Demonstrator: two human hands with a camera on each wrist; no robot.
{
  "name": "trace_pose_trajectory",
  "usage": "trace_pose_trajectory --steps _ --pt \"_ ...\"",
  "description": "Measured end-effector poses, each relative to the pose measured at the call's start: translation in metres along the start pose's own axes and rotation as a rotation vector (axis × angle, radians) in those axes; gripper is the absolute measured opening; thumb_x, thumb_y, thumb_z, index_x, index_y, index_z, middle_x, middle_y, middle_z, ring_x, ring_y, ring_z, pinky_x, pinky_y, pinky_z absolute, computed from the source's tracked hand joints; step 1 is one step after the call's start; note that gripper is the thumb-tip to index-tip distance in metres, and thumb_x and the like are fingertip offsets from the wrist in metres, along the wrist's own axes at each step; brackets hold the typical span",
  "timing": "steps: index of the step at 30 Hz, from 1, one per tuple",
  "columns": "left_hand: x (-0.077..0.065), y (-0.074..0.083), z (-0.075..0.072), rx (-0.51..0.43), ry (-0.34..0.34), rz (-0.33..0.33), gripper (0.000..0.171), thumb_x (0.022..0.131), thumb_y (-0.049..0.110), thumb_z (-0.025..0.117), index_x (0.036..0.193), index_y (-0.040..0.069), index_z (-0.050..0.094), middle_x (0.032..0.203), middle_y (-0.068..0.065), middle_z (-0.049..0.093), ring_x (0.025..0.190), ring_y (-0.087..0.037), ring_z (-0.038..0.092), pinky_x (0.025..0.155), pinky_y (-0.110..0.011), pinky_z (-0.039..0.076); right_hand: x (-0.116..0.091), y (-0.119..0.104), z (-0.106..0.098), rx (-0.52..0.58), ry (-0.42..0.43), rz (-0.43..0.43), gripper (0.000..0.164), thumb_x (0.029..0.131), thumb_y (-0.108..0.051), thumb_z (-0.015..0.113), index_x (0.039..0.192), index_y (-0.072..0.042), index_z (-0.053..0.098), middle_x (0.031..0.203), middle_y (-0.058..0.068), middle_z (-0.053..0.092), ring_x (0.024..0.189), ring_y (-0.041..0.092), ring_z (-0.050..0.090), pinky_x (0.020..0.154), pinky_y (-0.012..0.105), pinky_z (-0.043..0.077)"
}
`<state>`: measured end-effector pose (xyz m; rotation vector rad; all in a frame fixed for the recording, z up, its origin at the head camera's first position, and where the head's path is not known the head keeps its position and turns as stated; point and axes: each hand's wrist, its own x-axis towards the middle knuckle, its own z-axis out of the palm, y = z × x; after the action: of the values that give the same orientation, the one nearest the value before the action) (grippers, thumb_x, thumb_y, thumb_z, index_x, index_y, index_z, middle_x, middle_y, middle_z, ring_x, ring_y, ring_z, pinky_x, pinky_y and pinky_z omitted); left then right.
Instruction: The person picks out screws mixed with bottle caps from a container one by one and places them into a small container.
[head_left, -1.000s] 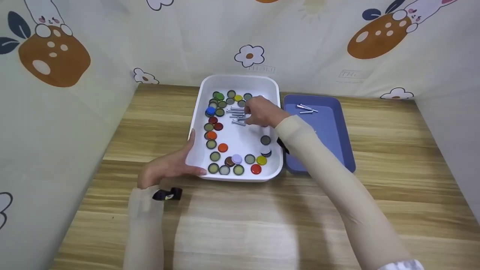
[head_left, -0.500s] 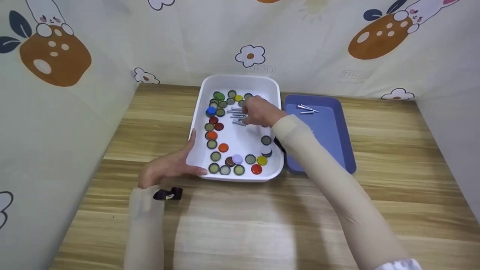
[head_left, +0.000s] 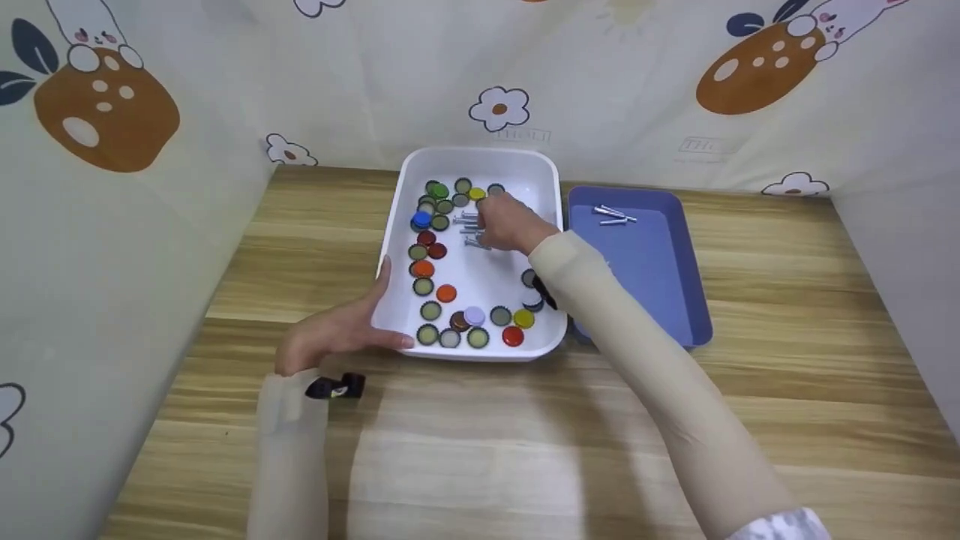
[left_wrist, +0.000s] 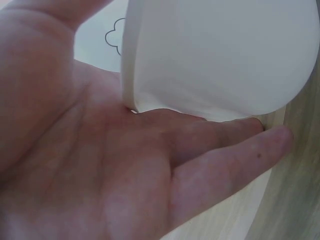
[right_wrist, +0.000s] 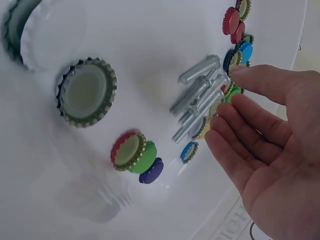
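In the head view my left hand (head_left: 334, 328) rests against the near left corner of the white tray (head_left: 390, 202). In the left wrist view its fingers (left_wrist: 225, 165) lie straight along the tray's outer wall. Inside the tray, my right hand (head_left: 511, 223) reaches over a loose bunch of silver bolts (head_left: 469, 225). Its thumb (right_wrist: 265, 80) and fingertips are bent and apart in the right wrist view, right at the bolt heads (right_wrist: 212, 62), with nothing gripped between them. Bottle caps (right_wrist: 87, 92) of many colours lie around the bolts.
A blue tray (head_left: 652, 262) stands close to the white one on the right, with several bolts (head_left: 613, 215) in its far part. Both trays are on a wooden table (head_left: 465, 450) before a patterned curtain (head_left: 420, 82).
My right hand has shifted a little to the left over the bolts, and its forearm has come along. The left hand keeps its place at the tray corner.
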<state>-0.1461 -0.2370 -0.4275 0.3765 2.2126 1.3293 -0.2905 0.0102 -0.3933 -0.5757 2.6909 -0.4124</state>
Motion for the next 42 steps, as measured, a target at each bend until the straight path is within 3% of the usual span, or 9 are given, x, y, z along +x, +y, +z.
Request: trace_pose_trajectory --steps 17,25,32,42 --pt "0.004 0.001 -0.001 0.006 0.003 0.029 0.131 0.081 0.031 0.084 0.156 0.033 -0.024 0.170 -0.008 -0.003 0.152 -0.032 0.023 0.128 -0.050 0.008 0.006 0.000 0.018 0.022 0.067 0.061 0.034 0.096 -0.008 0.062 0.129 -0.001 0.059 0.118 0.016 0.066 0.102 0.025 0.062 0.093 0.036 0.055" --pt "-0.001 0.001 -0.001 0.032 0.006 -0.010 0.131 0.083 0.028 0.083 0.156 0.023 -0.026 0.170 -0.009 -0.009 0.153 -0.032 0.018 0.128 -0.050 0.008 0.007 0.000 0.025 -0.040 0.071 0.076 0.021 0.094 -0.001 0.057 0.114 0.001 0.065 0.114 0.017 0.067 0.095 0.025 0.060 0.089 0.039 0.055" --pt "-0.001 -0.001 0.000 0.005 0.009 0.000 0.130 0.082 0.026 0.083 0.157 0.027 -0.023 0.171 -0.007 -0.006 0.152 -0.032 0.022 0.128 -0.049 0.010 0.008 -0.002 0.032 -0.039 0.041 0.116 0.025 0.098 -0.003 0.053 0.121 0.001 0.063 0.122 0.018 0.064 0.106 0.027 0.062 0.098 0.037 0.054" --pt "-0.001 0.000 0.000 0.024 0.014 -0.022 0.130 0.082 0.027 0.083 0.157 0.026 -0.024 0.171 -0.008 -0.007 0.155 -0.032 0.017 0.128 -0.049 0.008 0.007 -0.005 0.035 -0.086 0.045 0.096 0.025 0.099 -0.001 0.053 0.121 0.002 0.064 0.125 0.019 0.064 0.112 0.029 0.063 0.101 0.037 0.053"
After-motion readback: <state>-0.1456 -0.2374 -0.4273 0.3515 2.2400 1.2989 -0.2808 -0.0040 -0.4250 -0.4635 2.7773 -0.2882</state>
